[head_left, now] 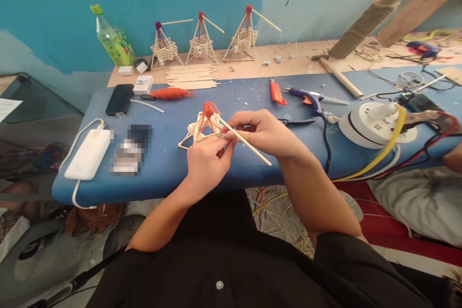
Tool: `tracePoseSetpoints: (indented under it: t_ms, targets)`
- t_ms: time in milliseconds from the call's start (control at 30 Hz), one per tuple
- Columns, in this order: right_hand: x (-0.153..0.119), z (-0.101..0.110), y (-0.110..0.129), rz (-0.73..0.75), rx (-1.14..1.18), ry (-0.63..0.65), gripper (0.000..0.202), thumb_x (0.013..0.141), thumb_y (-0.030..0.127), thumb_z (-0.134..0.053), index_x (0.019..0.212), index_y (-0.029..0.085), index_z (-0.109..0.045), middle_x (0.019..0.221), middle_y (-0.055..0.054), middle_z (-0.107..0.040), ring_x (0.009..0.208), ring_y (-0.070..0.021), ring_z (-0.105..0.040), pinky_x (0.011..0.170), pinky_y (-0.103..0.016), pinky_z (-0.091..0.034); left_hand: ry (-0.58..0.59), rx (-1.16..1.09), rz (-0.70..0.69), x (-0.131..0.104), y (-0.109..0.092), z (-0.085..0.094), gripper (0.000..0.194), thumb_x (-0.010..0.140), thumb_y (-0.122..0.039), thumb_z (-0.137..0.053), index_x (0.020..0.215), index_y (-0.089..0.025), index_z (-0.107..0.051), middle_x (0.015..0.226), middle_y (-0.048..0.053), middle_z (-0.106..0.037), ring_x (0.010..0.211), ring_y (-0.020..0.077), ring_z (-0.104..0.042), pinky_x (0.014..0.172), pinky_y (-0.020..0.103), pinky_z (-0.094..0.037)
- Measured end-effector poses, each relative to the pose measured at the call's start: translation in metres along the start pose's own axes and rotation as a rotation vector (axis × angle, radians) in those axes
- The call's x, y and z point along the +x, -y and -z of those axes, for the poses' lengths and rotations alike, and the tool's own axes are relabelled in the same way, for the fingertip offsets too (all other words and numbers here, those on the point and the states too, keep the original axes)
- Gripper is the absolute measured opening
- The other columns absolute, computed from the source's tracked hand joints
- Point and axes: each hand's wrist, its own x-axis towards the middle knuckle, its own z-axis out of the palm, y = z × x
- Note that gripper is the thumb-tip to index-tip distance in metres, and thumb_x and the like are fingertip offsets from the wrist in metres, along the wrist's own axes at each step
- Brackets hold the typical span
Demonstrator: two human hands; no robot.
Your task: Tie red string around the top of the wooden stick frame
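Observation:
A small pyramid-shaped model of thin wooden sticks (pixel 199 127) stands on the blue table close to me, its top bound with orange yarn (pixel 208 109). One longer stick (pixel 252 147) juts from that top, down toward the right. My left hand (pixel 209 166) is closed on the near right side of the model. Fingertips of my right hand (pixel 265 132) are pinched together against the same side, behind the long stick, meeting the left fingertips. Whatever sits between the right fingertips is too small and hidden to make out.
Similar stick models (pixel 240 41) stand along the wall beside loose sticks (pixel 191 77) and a green bottle (pixel 113 41). An orange yarn bundle (pixel 171 93), phone (pixel 120 99) and white power bank (pixel 88 154) lie left. Right are a cutter (pixel 277 92), glue gun (pixel 306 98) and round power strip (pixel 368 125).

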Motion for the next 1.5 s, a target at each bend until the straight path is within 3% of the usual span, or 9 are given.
tracePoseSetpoints:
  t_ms: [167,267,367,667,833,1000,1133,1300,1500]
  targets:
    - [0.011,0.001,0.003,-0.034,0.092,0.098,0.04,0.083,0.057,-0.086,0.081,0.018,-0.079,0.079,-0.003,-0.074,0.073,-0.0154,-0.059,0.068,-0.031,-0.046,0.016,0.088,-0.028,-0.001,-0.004,0.004,0.035,0.106,-0.027,-0.067,0.073,-0.019,-0.075,0.058,-0.002,-0.06,0.054,0.0117,-0.052,0.059,0.028,-0.039]
    - [0.018,0.01,0.006,-0.043,0.105,0.071,0.033,0.084,0.05,-0.084,0.08,0.019,-0.076,0.072,-0.001,-0.067,0.069,-0.0139,-0.055,0.066,-0.031,-0.042,-0.022,0.108,-0.045,-0.003,-0.007,0.013,0.016,0.1,-0.024,-0.074,0.089,-0.018,-0.084,0.057,-0.004,-0.061,0.052,0.0109,-0.054,0.057,0.026,-0.043]
    - [0.029,0.021,0.009,-0.048,0.091,0.035,0.028,0.085,0.046,-0.083,0.08,0.02,-0.074,0.073,-0.001,-0.065,0.068,-0.0135,-0.051,0.064,-0.031,-0.039,-0.09,0.111,-0.042,-0.003,-0.009,0.026,0.016,0.098,-0.021,-0.076,0.084,-0.019,-0.083,0.058,-0.004,-0.062,0.051,0.0093,-0.055,0.054,0.025,-0.042]
    - [0.095,0.032,0.042,-0.134,-0.341,0.125,0.014,0.084,0.031,-0.083,0.079,0.019,-0.078,0.064,0.0,-0.059,0.064,-0.0143,-0.049,0.062,-0.033,-0.038,-0.382,0.08,-0.054,0.008,0.01,0.045,0.006,0.098,-0.017,-0.075,0.094,-0.02,-0.079,0.088,0.002,-0.08,0.077,0.0131,-0.067,0.065,0.026,-0.052]
    - [0.118,0.017,0.075,-0.026,-0.588,0.21,0.014,0.083,0.03,-0.085,0.082,0.016,-0.081,0.066,-0.003,-0.064,0.072,-0.0172,-0.058,0.067,-0.034,-0.044,-0.357,0.038,-0.038,-0.003,0.012,0.046,0.01,0.099,-0.017,-0.073,0.092,-0.02,-0.079,0.085,0.001,-0.08,0.078,0.0135,-0.068,0.068,0.027,-0.052]
    - [0.138,0.002,0.061,0.26,-0.605,0.075,0.018,0.081,0.033,-0.091,0.085,0.018,-0.083,0.07,-0.005,-0.067,0.086,-0.0242,-0.067,0.076,-0.037,-0.049,-0.317,-0.006,0.042,-0.009,0.013,0.052,0.013,0.101,-0.023,-0.072,0.092,-0.021,-0.08,0.086,0.003,-0.08,0.081,0.0152,-0.069,0.066,0.028,-0.052]
    - [0.125,-0.005,0.061,0.406,-0.778,0.066,0.018,0.083,0.036,-0.09,0.081,0.019,-0.082,0.074,-0.008,-0.068,0.099,-0.0312,-0.07,0.083,-0.042,-0.05,-0.319,-0.036,0.079,-0.006,0.016,0.052,0.016,0.101,-0.029,-0.071,0.09,-0.021,-0.08,0.086,0.004,-0.08,0.079,0.0157,-0.069,0.066,0.029,-0.052]
    - [0.073,-0.012,0.094,0.405,-1.054,0.107,0.02,0.095,0.028,-0.072,0.08,0.018,-0.08,0.092,-0.01,-0.074,0.102,-0.0292,-0.069,0.093,-0.047,-0.048,-0.311,-0.085,0.078,0.001,0.02,0.05,0.017,0.101,-0.029,-0.071,0.088,-0.022,-0.079,0.084,0.003,-0.079,0.078,0.0151,-0.068,0.065,0.027,-0.052]
    - [0.037,-0.016,0.098,0.451,-1.124,-0.024,0.025,0.1,0.022,-0.06,0.086,0.016,-0.08,0.107,-0.013,-0.075,0.104,-0.0285,-0.064,0.095,-0.048,-0.047,-0.291,-0.13,0.022,0.024,0.03,0.048,0.013,0.102,-0.026,-0.069,0.101,-0.022,-0.081,0.097,0.005,-0.081,0.089,0.0155,-0.072,0.071,0.026,-0.055]
